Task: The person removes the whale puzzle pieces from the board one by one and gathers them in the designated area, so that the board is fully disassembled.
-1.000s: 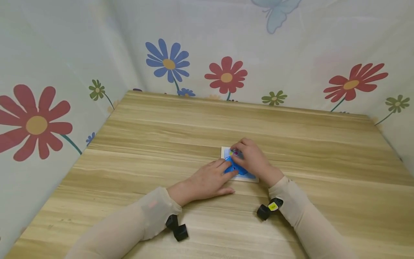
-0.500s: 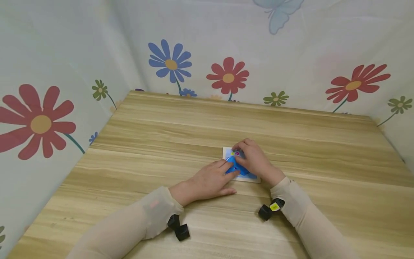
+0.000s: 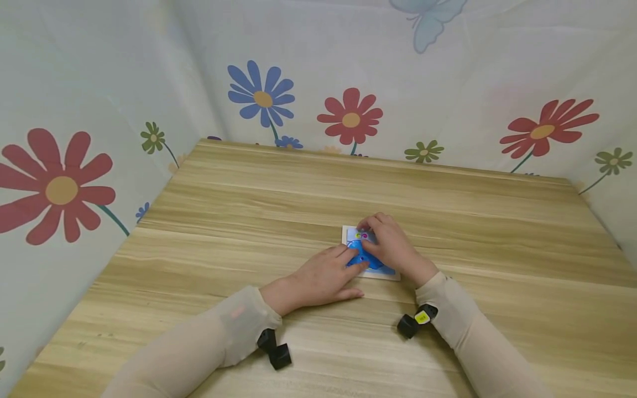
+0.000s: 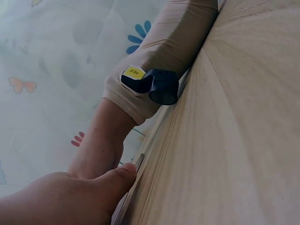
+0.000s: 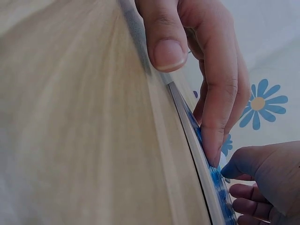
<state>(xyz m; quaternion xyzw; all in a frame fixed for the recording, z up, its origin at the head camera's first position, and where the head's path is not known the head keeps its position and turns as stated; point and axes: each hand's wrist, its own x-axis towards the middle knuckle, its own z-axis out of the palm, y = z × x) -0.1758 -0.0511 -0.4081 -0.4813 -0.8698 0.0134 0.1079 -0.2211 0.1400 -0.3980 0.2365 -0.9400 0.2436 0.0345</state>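
A small picture puzzle [image 3: 378, 271] with a white border and a blue, whale-like picture lies flat on the wooden table. My left hand [image 3: 320, 276] rests on it from the left, index and middle fingertips on the blue part, thumb lower on the wood. From the right, my right hand [image 3: 393, 243] grips the puzzle's upper part, with bent fingers at the far edge and thumb on the face. Yellow-green and magenta swirls show between them. In the right wrist view the right thumb and left fingertips nearly meet on the puzzle's face [image 5: 215, 180]. My right hand hides the puzzle's right side.
The wooden table [image 3: 249, 188] spreads around the puzzle. A pale cloth [image 3: 308, 38] printed with flowers and a butterfly stands behind and beside it. Black wrist cameras hang under the left sleeve [image 3: 189, 342] and the right sleeve [image 3: 473, 326].
The whole head view shifted slightly between the first two frames. Both hands stay in nearly the same place on the puzzle. The coloured swirls by the right thumb now show a little more clearly.
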